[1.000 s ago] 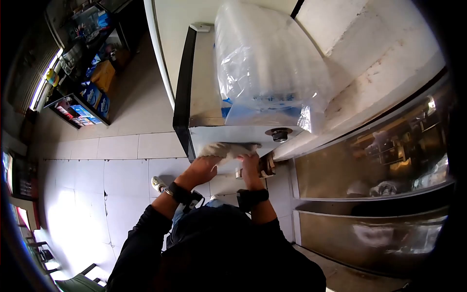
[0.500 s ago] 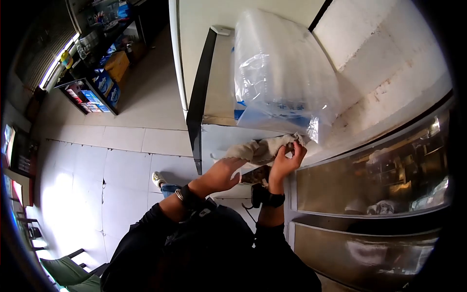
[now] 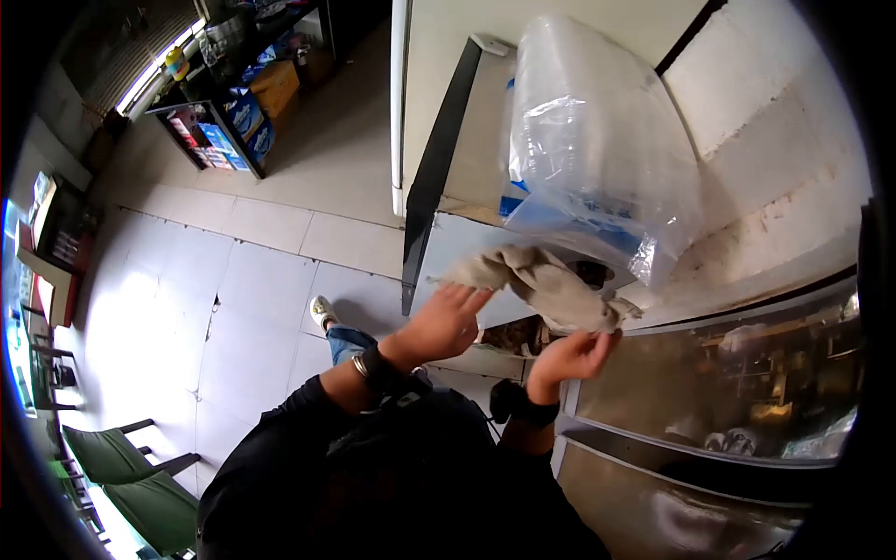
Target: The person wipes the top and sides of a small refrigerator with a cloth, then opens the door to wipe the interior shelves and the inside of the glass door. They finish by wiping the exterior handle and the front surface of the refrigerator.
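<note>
A beige, wrinkled cloth [image 3: 551,291] is stretched between my two hands, above a pale surface [image 3: 462,245]. My left hand [image 3: 446,322] holds its left end, with the fingers closed on the edge. My right hand [image 3: 577,357] pinches the cloth's right end between thumb and fingers. Behind the cloth stands a large clear plastic bag [image 3: 597,131] with stacked clear items and a blue print. A dark round opening [image 3: 592,273] shows between the cloth and the bag. Brown material [image 3: 513,338] lies below the cloth, partly hidden.
A glass-fronted cabinet [image 3: 719,373] stands at the right, beside a stained wall [image 3: 793,187]. A black panel [image 3: 439,177] edges the surface on the left. Shelves with boxes [image 3: 219,140] are at the upper left, green chairs [image 3: 149,495] at the lower left.
The cloth has come up off the surface and is spread out between my hands. My right hand has moved right and toward me. The view has shifted, and the dark opening now shows.
</note>
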`<move>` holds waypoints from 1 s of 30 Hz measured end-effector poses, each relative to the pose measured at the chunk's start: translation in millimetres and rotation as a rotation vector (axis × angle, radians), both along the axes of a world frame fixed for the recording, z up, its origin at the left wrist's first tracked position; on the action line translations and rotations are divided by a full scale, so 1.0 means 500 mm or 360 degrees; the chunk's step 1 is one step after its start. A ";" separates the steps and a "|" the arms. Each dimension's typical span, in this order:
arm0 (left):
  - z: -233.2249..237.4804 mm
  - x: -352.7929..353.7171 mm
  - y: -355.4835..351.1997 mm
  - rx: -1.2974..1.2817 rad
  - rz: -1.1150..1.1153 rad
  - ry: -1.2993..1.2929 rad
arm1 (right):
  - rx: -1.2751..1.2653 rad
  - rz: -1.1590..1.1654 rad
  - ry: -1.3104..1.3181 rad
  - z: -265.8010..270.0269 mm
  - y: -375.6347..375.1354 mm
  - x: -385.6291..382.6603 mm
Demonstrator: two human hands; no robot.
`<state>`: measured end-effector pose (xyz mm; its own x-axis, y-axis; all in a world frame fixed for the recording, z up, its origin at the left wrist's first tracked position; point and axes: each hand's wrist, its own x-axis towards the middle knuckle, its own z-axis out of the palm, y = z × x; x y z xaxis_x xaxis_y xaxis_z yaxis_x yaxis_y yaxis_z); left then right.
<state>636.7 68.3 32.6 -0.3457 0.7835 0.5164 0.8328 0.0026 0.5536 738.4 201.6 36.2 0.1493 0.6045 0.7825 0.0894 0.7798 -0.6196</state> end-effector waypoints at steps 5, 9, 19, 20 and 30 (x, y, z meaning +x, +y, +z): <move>0.004 -0.042 -0.032 0.0193 0.0579 0.0055 | 0.0537 0.0336 -0.0428 0.029 -0.080 -0.054; -0.016 -0.091 -0.061 0.0310 0.0679 -0.0234 | 0.0515 0.0700 -0.0751 0.014 -0.114 -0.102; -0.206 -0.165 -0.040 0.0746 0.0262 -0.1164 | -0.0480 0.1267 -0.1318 -0.146 -0.088 -0.161; -0.210 -0.164 -0.043 0.0692 0.0247 -0.1273 | -0.0574 0.1317 -0.1326 -0.157 -0.091 -0.169; -0.295 -0.245 -0.100 0.0384 -0.0086 -0.1727 | -0.0419 0.1356 -0.1612 -0.161 -0.214 -0.298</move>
<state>514.2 18.2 -115.0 -0.6749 0.7308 0.1019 -0.0976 -0.2252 0.9694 589.4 94.7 -44.5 -0.9141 0.3673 0.1716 0.1444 0.6906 -0.7086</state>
